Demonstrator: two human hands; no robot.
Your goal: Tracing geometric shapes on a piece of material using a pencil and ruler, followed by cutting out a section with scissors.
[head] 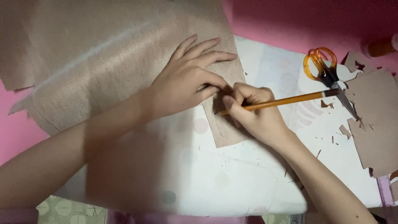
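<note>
My left hand (186, 79) lies flat, fingers spread, on a large sheet of tan woven fabric (103, 54) that covers the upper left. My right hand (253, 114) grips an orange pencil (286, 101), its tip pressed to the fabric's lower right strip just beside my left thumb. The pencil's far end points right, toward the scissors.
Orange-handled scissors (325, 72) lie at the upper right on a white dotted table cover (207, 174). Brown cardboard pieces (375, 120) and small scraps sit at the right edge. A pink surface (306, 20) surrounds the cover. An orange spool-like object (381, 46) sits far right.
</note>
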